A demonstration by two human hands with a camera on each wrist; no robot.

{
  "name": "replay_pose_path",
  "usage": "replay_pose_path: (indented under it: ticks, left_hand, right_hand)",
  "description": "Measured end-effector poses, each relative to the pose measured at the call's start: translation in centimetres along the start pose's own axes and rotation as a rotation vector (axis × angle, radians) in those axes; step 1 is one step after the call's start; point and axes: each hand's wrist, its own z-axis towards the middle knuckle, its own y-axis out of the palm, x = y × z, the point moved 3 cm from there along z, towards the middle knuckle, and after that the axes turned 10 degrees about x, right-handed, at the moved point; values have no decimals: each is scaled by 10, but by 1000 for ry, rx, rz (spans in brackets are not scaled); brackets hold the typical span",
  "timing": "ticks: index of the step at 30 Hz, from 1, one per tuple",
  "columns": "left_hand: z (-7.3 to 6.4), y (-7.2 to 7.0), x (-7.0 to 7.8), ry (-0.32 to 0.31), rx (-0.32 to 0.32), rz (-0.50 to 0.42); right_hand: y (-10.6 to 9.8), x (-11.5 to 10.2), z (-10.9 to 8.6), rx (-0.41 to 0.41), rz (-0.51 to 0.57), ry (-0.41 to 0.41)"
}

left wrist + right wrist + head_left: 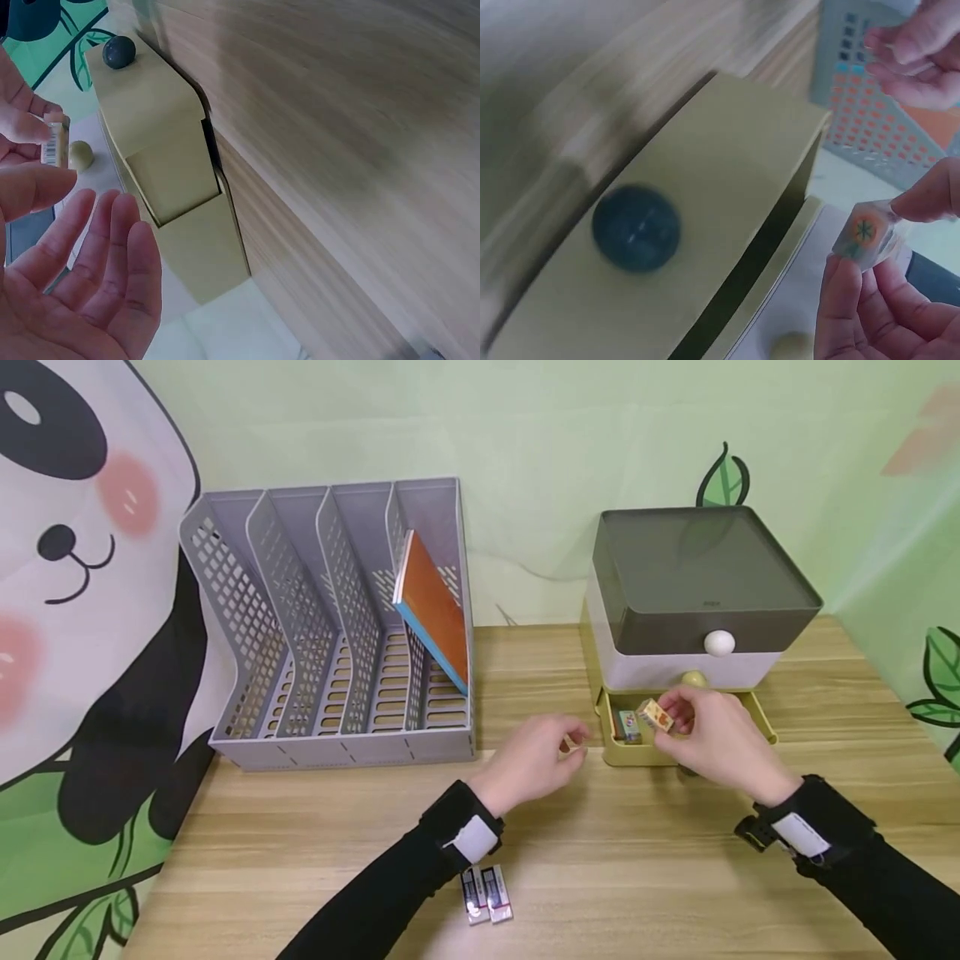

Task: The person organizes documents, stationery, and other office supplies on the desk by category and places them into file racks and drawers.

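My right hand (723,739) pinches a small wrapped eraser (656,716) with an orange and yellow print between thumb and fingers. It is over the pulled-out yellow drawer (637,755) at the bottom of the desktop drawer box. In the left wrist view a barcode shows on the side of the eraser (56,146). Inside the drawer, to the left, lies another small printed block (628,727). Left of the drawer hovers my left hand (536,760), holding nothing, its fingers loosely bent.
A grey file rack (345,747) stands at the left, an orange notebook (435,602) leaning in its rightmost slot. Two small wrapped blocks (486,895) lie side by side near the front edge. The drawer box has a dark top drawer (667,631) with a white knob.
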Motion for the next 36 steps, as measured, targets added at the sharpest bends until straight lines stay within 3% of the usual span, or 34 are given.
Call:
replay_pose_path:
  ticks: [8,18,28,36]
  left_hand:
    - [17,11,4,-59,33,-51]
    - [34,25,4,-148,52,27]
    - [42,34,0,-167,28,77]
    - [44,36,-1,-174,17,102]
  right_hand:
    - [3,6,4,20,-92,-46]
    - [10,9,9,19,-212,-129]
    - [20,10,14,-93,-216,-65]
    - [28,12,19,-163,-278,21]
